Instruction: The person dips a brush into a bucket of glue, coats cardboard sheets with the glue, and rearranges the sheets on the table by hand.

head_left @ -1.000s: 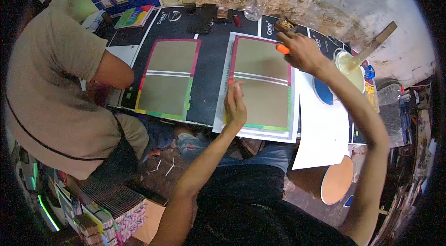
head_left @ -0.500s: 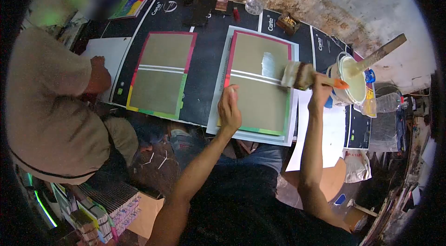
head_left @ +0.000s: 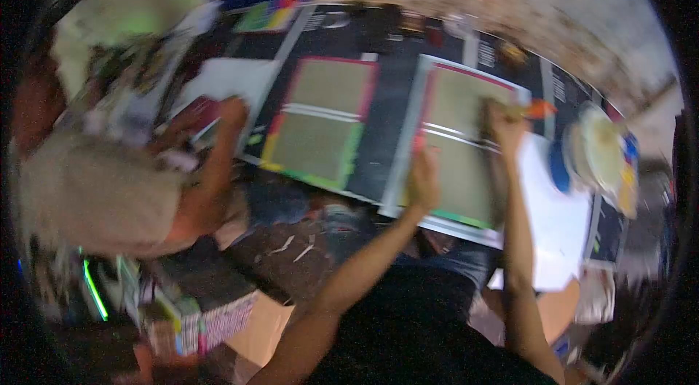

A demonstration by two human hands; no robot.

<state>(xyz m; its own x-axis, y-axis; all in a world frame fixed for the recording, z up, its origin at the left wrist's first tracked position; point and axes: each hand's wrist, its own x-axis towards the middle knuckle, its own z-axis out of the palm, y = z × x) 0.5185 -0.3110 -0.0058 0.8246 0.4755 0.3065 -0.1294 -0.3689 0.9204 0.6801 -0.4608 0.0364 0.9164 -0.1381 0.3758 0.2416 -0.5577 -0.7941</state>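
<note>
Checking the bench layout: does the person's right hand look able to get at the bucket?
Probably yes: the right hand holds an orange-handled brush, but the bucket stands nearby, with nothing upright apparent between, only a white sheet.

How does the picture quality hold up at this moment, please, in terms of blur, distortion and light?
Head view: motion blur softens the whole frame, smearing the right hand, the orange handle it holds and the black table; head view: wide-angle distortion bows the table's far edge and leaves dark corners; head view: the white sheet looks bright, with little detail.
</note>
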